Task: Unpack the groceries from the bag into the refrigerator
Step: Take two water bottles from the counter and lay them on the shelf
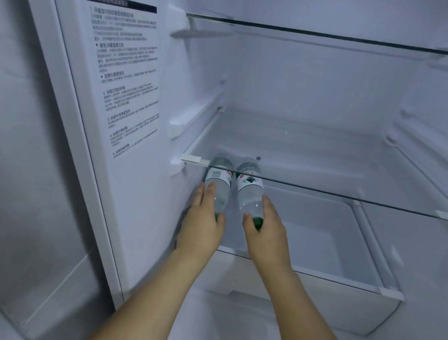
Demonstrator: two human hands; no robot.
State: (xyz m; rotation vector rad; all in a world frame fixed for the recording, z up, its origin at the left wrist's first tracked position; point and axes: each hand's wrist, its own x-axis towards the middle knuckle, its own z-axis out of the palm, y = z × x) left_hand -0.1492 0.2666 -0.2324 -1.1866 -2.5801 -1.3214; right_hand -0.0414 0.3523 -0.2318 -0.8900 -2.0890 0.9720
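Note:
Two clear water bottles with green caps and white labels lie side by side on the lowest glass shelf of the open refrigerator, necks toward me. My left hand point(202, 219) holds the cap end of the left bottle point(219, 182), fingers along its side. My right hand point(267, 229) grips the cap end of the right bottle point(249, 189). The far ends of both bottles lie under the middle glass shelf point(331, 192). No grocery bag is in view.
The white crisper drawer point(299, 295) sits below the bottles' shelf. An upper glass shelf point(357, 40) spans the top. The left inner wall carries a printed instruction sticker point(120, 75). The refrigerator's left frame edge point(59, 100) stands beside a grey wall.

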